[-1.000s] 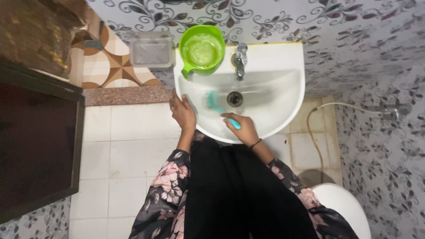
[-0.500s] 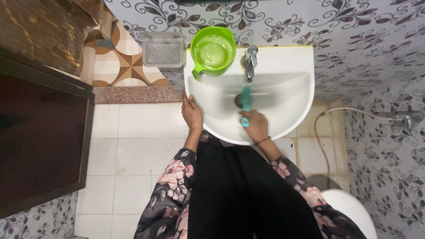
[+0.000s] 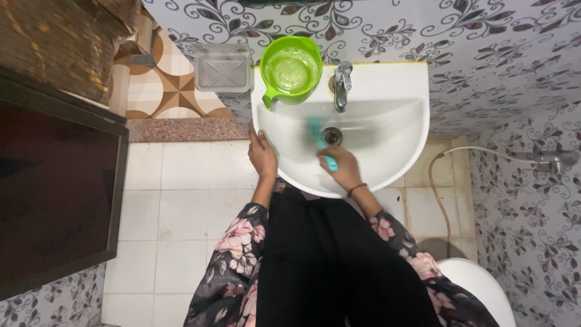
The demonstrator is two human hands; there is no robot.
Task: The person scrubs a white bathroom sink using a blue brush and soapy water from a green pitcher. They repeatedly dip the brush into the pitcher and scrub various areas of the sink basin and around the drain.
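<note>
A white wash basin (image 3: 399, 85) is fixed to the wall below me. My right hand (image 3: 343, 168) grips a teal brush (image 3: 316, 134) by its handle, and the blurred brush head lies inside the bowl just left of the drain (image 3: 332, 136). My left hand (image 3: 262, 155) rests on the basin's left rim, fingers curled over the edge. A green mug (image 3: 290, 68) holding water stands on the basin's back left corner, beside the metal tap (image 3: 342, 83).
A clear soap dish (image 3: 223, 66) hangs on the wall left of the basin. A dark wooden door frame (image 3: 57, 188) fills the left side. A white toilet (image 3: 478, 290) sits at the lower right, with a hose and spray (image 3: 548, 160) on the wall.
The brush head swung from the bowl's left to over the drain, then back a little left. My right hand shifted with it. My left hand stayed on the rim.
</note>
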